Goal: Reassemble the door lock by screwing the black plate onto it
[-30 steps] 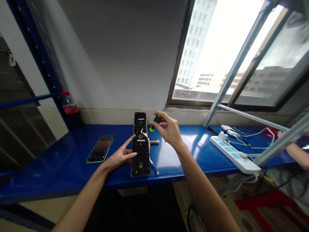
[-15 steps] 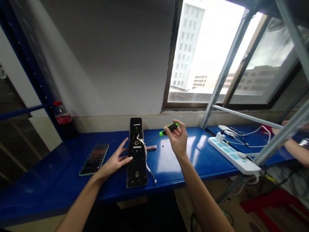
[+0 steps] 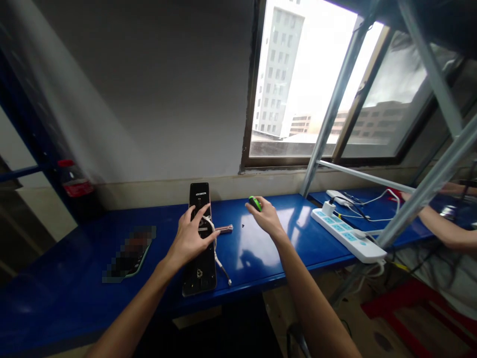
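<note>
A long black panel [image 3: 200, 278], with small fittings and labels on its face, lies lengthwise on the blue table. My left hand [image 3: 190, 233] is over its middle, fingers spread and thumb by the right edge, near a white cable [image 3: 219, 261]. This cable trails down to a small plug beside the panel. Part of the panel is hidden under that hand. To the right, above the tabletop, my right hand [image 3: 267, 218] is closed around a green and black screwdriver [image 3: 255, 203]; its shaft cannot be made out. A copper-coloured piece [image 3: 225, 228] sticks out from the panel's right side.
One tiny dark piece [image 3: 243, 226] lies on the table [image 3: 238, 268]. At the left are a phone [image 3: 136, 253] and a cola bottle [image 3: 76, 186]. A white power strip [image 3: 346, 233] and metal frame posts stand right, with another person's arm [image 3: 443, 226] beyond.
My left hand has moved from the panel's left edge onto its middle. My right hand has drawn the screwdriver away from the panel and turned it. The whole view has shifted slightly.
</note>
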Demonstrator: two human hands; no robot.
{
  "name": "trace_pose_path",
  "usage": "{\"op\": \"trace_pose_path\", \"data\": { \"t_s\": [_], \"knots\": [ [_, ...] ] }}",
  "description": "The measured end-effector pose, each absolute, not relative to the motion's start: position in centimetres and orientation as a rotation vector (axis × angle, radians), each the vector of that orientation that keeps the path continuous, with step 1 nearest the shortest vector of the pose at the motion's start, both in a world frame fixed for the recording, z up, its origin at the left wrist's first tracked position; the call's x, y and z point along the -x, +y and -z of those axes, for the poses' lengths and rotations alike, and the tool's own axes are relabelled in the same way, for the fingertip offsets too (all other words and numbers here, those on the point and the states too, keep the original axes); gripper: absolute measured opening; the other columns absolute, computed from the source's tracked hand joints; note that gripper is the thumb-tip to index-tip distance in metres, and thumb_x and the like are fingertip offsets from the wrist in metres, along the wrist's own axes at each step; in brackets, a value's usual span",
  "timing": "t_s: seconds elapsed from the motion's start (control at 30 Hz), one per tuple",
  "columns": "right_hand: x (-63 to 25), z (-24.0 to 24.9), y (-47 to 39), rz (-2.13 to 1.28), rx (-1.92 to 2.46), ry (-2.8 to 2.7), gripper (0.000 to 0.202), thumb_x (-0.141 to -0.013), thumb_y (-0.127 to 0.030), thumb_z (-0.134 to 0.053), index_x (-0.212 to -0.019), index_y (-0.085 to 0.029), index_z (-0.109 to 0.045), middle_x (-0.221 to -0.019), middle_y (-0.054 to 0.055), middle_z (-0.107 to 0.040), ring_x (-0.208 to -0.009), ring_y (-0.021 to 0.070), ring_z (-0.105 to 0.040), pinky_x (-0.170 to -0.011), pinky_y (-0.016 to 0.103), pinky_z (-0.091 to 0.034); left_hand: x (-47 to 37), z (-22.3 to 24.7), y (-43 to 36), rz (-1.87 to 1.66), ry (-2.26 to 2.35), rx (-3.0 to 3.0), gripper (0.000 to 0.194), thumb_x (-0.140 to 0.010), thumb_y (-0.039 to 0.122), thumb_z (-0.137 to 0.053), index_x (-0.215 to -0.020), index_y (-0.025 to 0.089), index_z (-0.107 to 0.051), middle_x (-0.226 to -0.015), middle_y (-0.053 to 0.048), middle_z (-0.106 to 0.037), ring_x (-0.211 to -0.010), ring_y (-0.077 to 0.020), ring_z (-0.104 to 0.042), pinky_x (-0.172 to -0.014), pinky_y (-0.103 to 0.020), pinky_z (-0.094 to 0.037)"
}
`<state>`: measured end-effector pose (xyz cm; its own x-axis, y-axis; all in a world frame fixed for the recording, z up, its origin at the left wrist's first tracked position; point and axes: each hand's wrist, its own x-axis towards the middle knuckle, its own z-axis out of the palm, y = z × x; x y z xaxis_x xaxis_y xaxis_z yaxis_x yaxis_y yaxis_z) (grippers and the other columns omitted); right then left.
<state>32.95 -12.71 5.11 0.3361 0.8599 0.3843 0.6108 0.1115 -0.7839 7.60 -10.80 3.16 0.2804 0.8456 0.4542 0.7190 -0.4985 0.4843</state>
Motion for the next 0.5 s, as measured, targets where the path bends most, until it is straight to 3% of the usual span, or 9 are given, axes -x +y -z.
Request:
{"op": "trace_pose_path", "data": {
  "t_s": [0.03, 0.1, 0.17, 0.23, 0.3, 0.43, 0.5],
  "knots": [
    [-32.4, -4.7, -12.2, -0.369, 1.652, -1.438, 0.028, -0.088, -0.04, -0.07, -0.106, -0.018, -0.068, -0.098, 0.006, -0.072, -0.092, 0.0213, -0.069, -0.088, 0.037, -0.056, -7.8, -2.9, -11.0, -0.985, 1.52, -2.35, 0.087, -0.076, 0.051, -0.076, -0.153, 0.033, -0.041, -0.16, -0.016, -0.031, -0.146, -0.0491, -0.029, -0.113, -0.065, -0.032],
    [-31.1, -3.9, -11.2, -0.48, 1.749, -1.579, 0.032, -0.095, -0.038, -0.064, -0.12, -0.017, -0.063, -0.119, 0.008, -0.067, -0.101, 0.0207, -0.067, -0.087, 0.042, -0.058, -8.2, -2.5, -11.4, -0.894, 1.601, -2.311, 0.102, -0.07, 0.052, -0.081, -0.157, 0.039, -0.03, -0.167, -0.017, -0.014, -0.145, -0.0569, -0.027, -0.107, -0.069, -0.036],
    [-29.7, -3.0, -10.2, -0.553, 1.81, -1.689, 0.036, -0.096, -0.038, -0.063, -0.126, -0.018, -0.06, -0.127, 0.009, -0.064, -0.108, 0.0228, -0.066, -0.091, 0.044, -0.058, -8.4, -2.3, -11.6, -0.822, 1.629, -2.229, 0.112, -0.068, 0.046, -0.083, -0.159, 0.044, -0.019, -0.17, -0.016, 0.002, -0.136, -0.0602, -0.04, -0.097, -0.067, -0.046],
    [-28.6, -2.4, -9.6, -0.594, 1.864, -1.76, 0.037, -0.096, -0.038, -0.063, -0.127, -0.019, -0.06, -0.129, 0.009, -0.063, -0.11, 0.0233, -0.065, -0.092, 0.045, -0.057, -8.4, -2.0, -11.5, -0.834, 1.622, -2.127, 0.118, -0.066, 0.039, -0.084, -0.16, 0.045, -0.012, -0.169, -0.017, 0.007, -0.127, -0.0569, -0.053, -0.09, -0.061, -0.052],
    [-27.9, -2.2, -9.2, -0.611, 1.909, -1.799, 0.037, -0.095, -0.037, -0.064, -0.127, -0.019, -0.06, -0.129, 0.009, -0.063, -0.11, 0.0233, -0.065, -0.092, 0.044, -0.057, -8.2, -1.5, -11.3, -0.943, 1.59, -2.059, 0.122, -0.064, 0.033, -0.084, -0.161, 0.043, -0.01, -0.169, -0.018, 0.0, -0.13, -0.0525, -0.052, -0.095, -0.058, -0.052],
    [-27.5, -2.2, -9.0, -0.628, 1.961, -1.835, 0.036, -0.095, -0.038, -0.064, -0.127, -0.02, -0.06, -0.129, 0.009, -0.063, -0.11, 0.0232, -0.065, -0.092, 0.044, -0.057, -7.5, -0.7, -10.5, -1.184, 1.471, -2.026, 0.124, -0.06, 0.027, -0.085, -0.162, 0.034, -0.014, -0.164, -0.016, -0.024, -0.147, -0.0427, -0.035, -0.112, -0.053, -0.042],
    [-27.5, -2.3, -9.1, -0.626, 1.963, -1.853, 0.036, -0.096, -0.038, -0.063, -0.126, -0.019, -0.06, -0.128, 0.009, -0.063, -0.11, 0.0232, -0.065, -0.092, 0.044, -0.057, -6.8, -0.3, -10.2, -1.26, 1.407, -2.006, 0.121, -0.061, 0.026, -0.085, -0.161, 0.031, -0.018, -0.159, -0.015, -0.035, -0.146, -0.0386, -0.038, -0.116, -0.051, -0.038]
  ]
}}
